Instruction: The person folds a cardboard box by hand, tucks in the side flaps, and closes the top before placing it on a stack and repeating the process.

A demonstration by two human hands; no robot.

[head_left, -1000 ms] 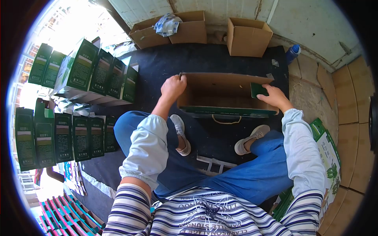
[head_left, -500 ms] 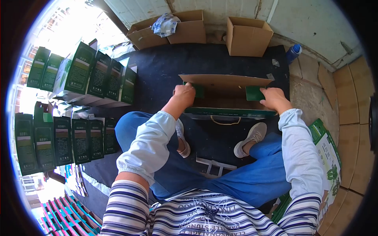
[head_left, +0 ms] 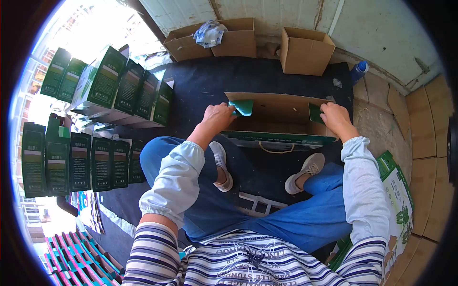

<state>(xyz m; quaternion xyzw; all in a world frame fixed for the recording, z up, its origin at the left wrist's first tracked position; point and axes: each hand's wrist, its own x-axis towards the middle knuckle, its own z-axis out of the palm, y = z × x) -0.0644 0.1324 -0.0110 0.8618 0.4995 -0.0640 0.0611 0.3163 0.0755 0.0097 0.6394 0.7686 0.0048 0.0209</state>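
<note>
An open green carton [head_left: 281, 137] with a brown inside and a rope handle stands before my feet, its long back flap raised. At its left end, my left hand [head_left: 219, 117] has its fingers closed on the green left end flap [head_left: 242, 107]. My right hand [head_left: 337, 117] is at the other end, fingers closed at the right end flap [head_left: 316, 113]. Both fingertips are partly hidden by the flaps and the hands themselves.
Green printed boxes [head_left: 102, 81] stand in two rows at the left. Brown cartons [head_left: 305, 52] line the wall, near a blue bottle [head_left: 359, 71]. Flat printed cartons [head_left: 398, 195] lie at the right. Pink and teal pieces [head_left: 78, 260] are at the lower left.
The left end flap has tilted and now catches the light. The right end flap stands more upright, turned toward the carton's end. The whole view has shifted slightly.
</note>
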